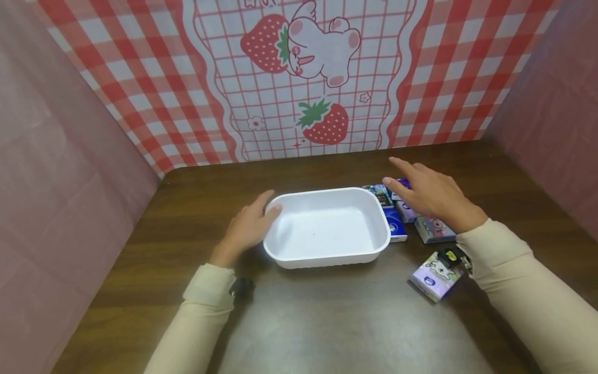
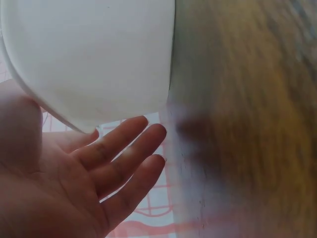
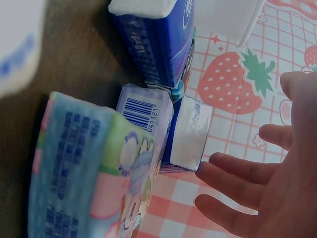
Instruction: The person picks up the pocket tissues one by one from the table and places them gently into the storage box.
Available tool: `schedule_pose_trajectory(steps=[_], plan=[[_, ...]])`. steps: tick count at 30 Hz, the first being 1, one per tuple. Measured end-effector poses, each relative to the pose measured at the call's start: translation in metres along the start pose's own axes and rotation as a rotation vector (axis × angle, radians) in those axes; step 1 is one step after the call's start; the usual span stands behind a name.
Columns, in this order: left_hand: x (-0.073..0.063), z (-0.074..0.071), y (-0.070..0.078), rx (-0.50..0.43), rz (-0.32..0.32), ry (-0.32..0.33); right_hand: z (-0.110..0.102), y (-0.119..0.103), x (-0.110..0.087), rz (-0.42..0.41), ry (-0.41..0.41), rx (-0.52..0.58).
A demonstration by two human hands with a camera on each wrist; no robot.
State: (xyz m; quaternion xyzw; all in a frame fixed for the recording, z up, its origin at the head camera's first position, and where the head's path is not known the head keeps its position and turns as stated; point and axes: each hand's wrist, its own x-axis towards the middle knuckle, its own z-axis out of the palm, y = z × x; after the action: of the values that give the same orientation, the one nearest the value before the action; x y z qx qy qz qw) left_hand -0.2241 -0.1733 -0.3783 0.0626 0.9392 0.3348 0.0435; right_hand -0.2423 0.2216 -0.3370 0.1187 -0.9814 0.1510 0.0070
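Observation:
A white plastic tub (image 1: 327, 261) stands on the table. My left hand (image 1: 249, 223) is at its left end, thumb by the rim and fingers extended along the outside; whether it touches the tub I cannot tell. To the right, my right hand (image 1: 430, 192) hovers with spread, loose fingers over small tissue packs and holds nothing. Among these are a blue pack (image 1: 395, 226), a dark patterned pack (image 1: 380, 195), a lilac pack (image 3: 143, 111) with a barcode and a cartoon-printed pack (image 1: 434, 230). Nearer me, another lilac pack (image 1: 434, 278) lies apart, partly under the right wrist camera.
The brown wooden table (image 1: 299, 317) ends at a red-and-white checked cloth (image 1: 140, 78) with strawberry prints, which hangs behind it. Pinkish drapes (image 1: 56, 182) hang on both sides.

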Motion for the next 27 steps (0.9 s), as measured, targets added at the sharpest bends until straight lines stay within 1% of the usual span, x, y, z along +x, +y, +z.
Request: schedule_pose_trajectory(steps=[7,15,21,27], plan=[[0.0,0.001,0.0,-0.016,-0.001,-0.004,0.0,0.0,-0.003,-0.001,-0.006,-0.001],[-0.003,0.001,0.0,-0.033,0.016,-0.005,0.001,0.0,-0.008,-0.002,-0.002,0.013],[-0.005,0.001,0.001,-0.07,0.038,-0.033,0.0,0.001,-0.01,0.018,-0.017,0.023],[-0.005,0.002,0.0,-0.058,0.063,-0.04,0.0,0.002,-0.011,0.025,-0.029,0.017]])
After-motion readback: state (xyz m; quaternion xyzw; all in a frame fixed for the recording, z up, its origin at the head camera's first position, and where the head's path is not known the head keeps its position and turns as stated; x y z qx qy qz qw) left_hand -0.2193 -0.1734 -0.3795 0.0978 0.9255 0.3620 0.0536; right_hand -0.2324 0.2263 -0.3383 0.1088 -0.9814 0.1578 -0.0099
